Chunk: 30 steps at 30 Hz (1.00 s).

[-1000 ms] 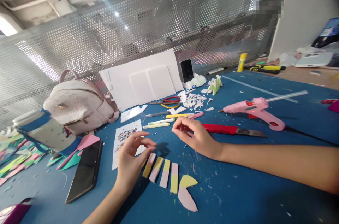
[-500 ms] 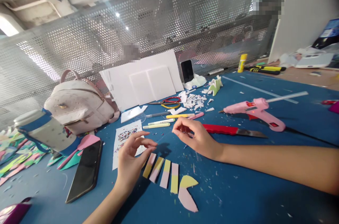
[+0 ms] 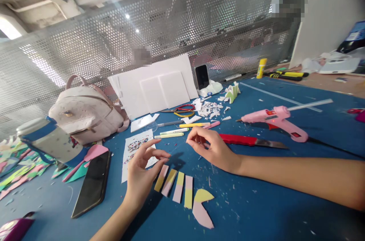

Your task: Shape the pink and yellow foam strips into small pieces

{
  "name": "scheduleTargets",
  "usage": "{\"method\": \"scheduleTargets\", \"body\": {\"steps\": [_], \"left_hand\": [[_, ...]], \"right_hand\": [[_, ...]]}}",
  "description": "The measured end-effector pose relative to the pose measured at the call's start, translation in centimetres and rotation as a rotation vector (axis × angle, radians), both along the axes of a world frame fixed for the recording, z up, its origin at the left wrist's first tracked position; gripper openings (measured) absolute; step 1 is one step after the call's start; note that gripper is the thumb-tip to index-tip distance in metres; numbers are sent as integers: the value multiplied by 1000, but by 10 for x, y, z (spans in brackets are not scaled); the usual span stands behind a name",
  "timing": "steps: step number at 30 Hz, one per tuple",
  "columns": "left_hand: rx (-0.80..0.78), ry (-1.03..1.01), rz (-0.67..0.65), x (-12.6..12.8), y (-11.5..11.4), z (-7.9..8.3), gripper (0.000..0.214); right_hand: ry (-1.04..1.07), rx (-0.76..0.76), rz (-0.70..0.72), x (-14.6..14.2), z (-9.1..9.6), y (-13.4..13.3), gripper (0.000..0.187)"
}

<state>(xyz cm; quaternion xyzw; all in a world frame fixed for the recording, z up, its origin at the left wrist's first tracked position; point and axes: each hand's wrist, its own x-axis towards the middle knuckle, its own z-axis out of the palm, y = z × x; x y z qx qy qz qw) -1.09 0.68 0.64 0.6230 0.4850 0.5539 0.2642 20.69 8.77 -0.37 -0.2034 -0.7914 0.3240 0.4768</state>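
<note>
My left hand (image 3: 142,167) hovers over the blue table with its thumb and middle fingertip brought together and the index finger raised. My right hand (image 3: 212,149) is closed in a pinch of thumb and forefinger, a short way to the right. A faint thin line seems to run between the two pinches; what either holds is too small to make out. Below them lies a row of pink-and-yellow foam strips (image 3: 188,191), the leftmost partly behind my left thumb. A curved pink-and-yellow foam piece (image 3: 202,210) lies to their right. Beyond my right hand rests a red-handled utility knife (image 3: 242,140).
To the right lies a pink hot glue gun (image 3: 279,117). Markers (image 3: 171,135), scissors (image 3: 182,111) and white scraps (image 3: 209,109) are spread behind the hands. At left are a phone (image 3: 92,184), a tumbler (image 3: 53,142), a backpack (image 3: 82,108) and coloured foam offcuts (image 3: 19,170).
</note>
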Motion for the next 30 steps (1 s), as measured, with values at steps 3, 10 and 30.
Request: {"method": "scheduleTargets", "body": {"steps": [3,10,30], "left_hand": [[-9,-8,-1,0,-1,0,41],[0,-4,21,1,-1,0,43],[12,-54,41,3,-2,3,44]], "right_hand": [[2,7,2,0,-1,0,12],[2,34,-4,0,-1,0,12],[-15,57,-28,1,-1,1,12]]}}
